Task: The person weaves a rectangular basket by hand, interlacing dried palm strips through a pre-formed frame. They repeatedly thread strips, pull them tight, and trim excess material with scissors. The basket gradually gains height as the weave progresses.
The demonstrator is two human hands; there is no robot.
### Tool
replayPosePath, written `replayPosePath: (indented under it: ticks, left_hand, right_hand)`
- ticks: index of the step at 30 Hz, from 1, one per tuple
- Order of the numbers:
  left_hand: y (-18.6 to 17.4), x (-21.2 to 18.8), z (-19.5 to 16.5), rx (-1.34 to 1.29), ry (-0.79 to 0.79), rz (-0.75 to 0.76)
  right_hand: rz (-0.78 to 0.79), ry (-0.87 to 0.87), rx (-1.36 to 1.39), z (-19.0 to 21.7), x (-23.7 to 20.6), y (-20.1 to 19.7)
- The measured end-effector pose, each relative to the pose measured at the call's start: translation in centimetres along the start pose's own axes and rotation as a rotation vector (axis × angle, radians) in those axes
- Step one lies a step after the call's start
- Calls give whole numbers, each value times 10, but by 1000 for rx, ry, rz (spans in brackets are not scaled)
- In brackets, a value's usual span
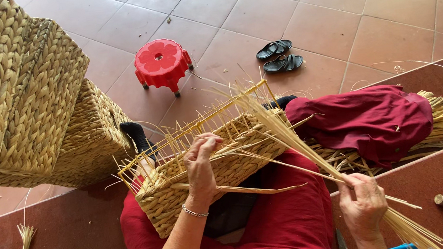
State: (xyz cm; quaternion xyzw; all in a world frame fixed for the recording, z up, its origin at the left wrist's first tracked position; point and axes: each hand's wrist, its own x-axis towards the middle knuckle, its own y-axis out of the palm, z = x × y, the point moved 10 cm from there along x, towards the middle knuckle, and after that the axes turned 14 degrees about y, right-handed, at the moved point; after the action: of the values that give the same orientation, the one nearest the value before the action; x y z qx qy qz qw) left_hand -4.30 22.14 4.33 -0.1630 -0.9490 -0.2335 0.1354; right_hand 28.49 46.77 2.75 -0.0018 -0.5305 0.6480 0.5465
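Half-woven basket (204, 171) on lap: left hand (201, 163) presses the weave. Right hand (363, 205), fingers closed on straw strands (289, 133), mid-weave. Next strand likely needs threading between stakes.

rough woven straw basket (221, 166), glossy red plastic stool (161, 63), matt tile floor (331, 12)

No packages, labels, signs or screens show anywhere in this view.

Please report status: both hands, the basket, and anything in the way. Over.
Left hand pressing on half-woven basket in lap. Right hand gripping straw bundle. Nothing in the way.
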Motion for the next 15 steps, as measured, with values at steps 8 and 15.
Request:
replayPosePath:
  ticks: [8, 15]
  left_hand:
    - [-52, 41, -35, -35, 95, -170]
    - [-71, 57, -42, 44, 61, -112]
  right_hand:
    - [-79, 196, -365, -125, -13, -42]
    - [-162, 192, -547, -144, -15, -88]
